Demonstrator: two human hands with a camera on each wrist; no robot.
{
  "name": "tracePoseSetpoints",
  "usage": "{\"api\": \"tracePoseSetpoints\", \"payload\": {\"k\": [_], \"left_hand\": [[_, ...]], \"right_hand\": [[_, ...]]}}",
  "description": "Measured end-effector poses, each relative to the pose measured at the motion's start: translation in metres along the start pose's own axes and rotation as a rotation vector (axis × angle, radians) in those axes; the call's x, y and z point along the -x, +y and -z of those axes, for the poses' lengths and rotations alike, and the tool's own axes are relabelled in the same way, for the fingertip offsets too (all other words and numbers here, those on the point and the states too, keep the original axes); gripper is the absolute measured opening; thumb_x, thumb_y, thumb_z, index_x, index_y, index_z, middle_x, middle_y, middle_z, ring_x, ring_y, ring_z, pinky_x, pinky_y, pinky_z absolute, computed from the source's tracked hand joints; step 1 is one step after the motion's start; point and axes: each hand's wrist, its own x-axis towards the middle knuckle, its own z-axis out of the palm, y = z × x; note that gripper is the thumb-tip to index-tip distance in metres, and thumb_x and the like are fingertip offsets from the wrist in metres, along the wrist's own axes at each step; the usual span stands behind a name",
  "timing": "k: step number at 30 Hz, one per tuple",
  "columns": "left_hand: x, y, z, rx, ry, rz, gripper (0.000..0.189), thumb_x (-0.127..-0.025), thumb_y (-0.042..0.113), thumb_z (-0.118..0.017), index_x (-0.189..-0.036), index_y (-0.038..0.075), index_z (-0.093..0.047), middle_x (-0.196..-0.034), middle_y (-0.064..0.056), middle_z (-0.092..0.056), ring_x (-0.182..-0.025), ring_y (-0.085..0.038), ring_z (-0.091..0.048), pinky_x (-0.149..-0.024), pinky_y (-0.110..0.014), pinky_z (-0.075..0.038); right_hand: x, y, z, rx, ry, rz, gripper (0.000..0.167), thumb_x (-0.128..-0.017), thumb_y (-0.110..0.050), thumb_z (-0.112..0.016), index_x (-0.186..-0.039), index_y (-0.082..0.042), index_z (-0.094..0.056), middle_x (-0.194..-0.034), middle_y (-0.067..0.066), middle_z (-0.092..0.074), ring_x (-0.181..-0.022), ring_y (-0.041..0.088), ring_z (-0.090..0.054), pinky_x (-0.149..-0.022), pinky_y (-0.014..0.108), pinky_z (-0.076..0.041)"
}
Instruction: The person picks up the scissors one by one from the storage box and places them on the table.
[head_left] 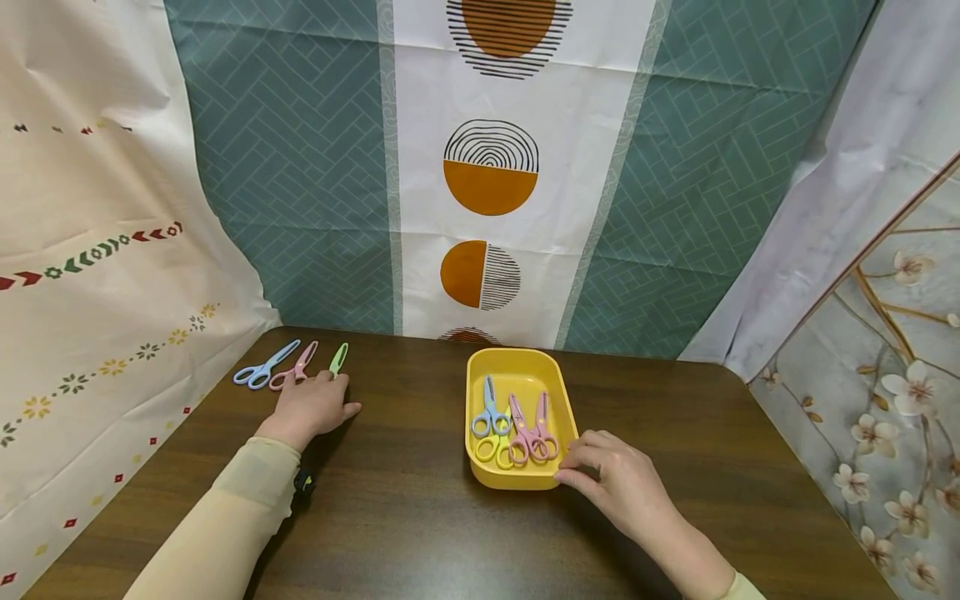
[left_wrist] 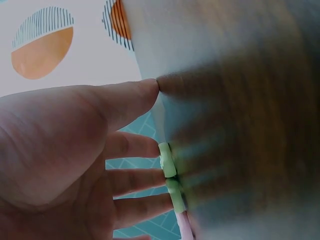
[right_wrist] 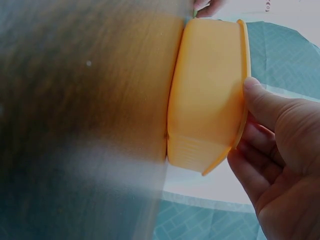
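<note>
At the table's left, my left hand [head_left: 311,408] reaches over green scissors [head_left: 339,358] and hides their handles. In the left wrist view, its nearly straight fingertips touch the green handle loops [left_wrist: 167,160], while the thumb stands apart. Pink scissors [head_left: 303,358] and blue scissors [head_left: 262,372] lie just left of them. My right hand [head_left: 618,475] holds the near right corner of a yellow tray [head_left: 567,408], thumb and fingers at the rim. Inside the tray lie blue scissors [head_left: 491,410], yellow scissors [head_left: 487,450] and two pink scissors [head_left: 542,425], overlapping.
The brown wooden table [head_left: 390,500] carries everything. Behind it hangs a green and white curtain [head_left: 315,167] with orange circles. A cream cloth [head_left: 112,275] borders the left side, and a flowered cloth [head_left: 885,417] the right.
</note>
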Motion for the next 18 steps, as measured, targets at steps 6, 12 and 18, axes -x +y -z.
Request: {"api": "tracePoseSetpoints", "payload": {"k": [6, 12, 18], "left_hand": [[0.0007, 0.001, 0.0017, 0.003, -0.004, 0.006, 0.061, -0.106, 0.044, -0.072, -0.143, -0.004, -0.063, -0.139, -0.033, -0.063, -0.133, -0.055, -0.06, -0.115, -0.084, -0.027], [0.0003, 0.001, 0.0017, -0.002, 0.006, 0.006, 0.063, -0.105, 0.044, -0.073, -0.143, -0.005, -0.062, -0.138, -0.034, -0.063, -0.13, -0.054, -0.063, -0.11, -0.082, -0.036], [0.0002, 0.0007, -0.0003, 0.012, 0.045, 0.012, 0.063, -0.103, 0.042, -0.078, -0.142, -0.005, -0.062, -0.139, -0.035, -0.061, -0.128, -0.055, -0.062, -0.103, -0.08, -0.045]], "right_hand": [[-0.0002, 0.0002, -0.0001, -0.004, -0.005, -0.006, 0.022, -0.079, -0.025, -0.1, -0.089, -0.031, -0.082, -0.091, -0.026, -0.063, -0.085, -0.002, -0.057, -0.074, 0.025, -0.057], [0.0004, 0.0009, -0.0005, 0.002, 0.009, 0.008, 0.022, -0.079, -0.025, -0.1, -0.089, -0.031, -0.081, -0.092, -0.026, -0.064, -0.086, -0.002, -0.058, -0.075, 0.026, -0.057], [0.0005, 0.0, -0.0001, -0.002, 0.015, 0.012, 0.022, -0.08, -0.025, -0.099, -0.088, -0.032, -0.08, -0.093, -0.026, -0.065, -0.088, -0.002, -0.059, -0.076, 0.027, -0.058]]}}
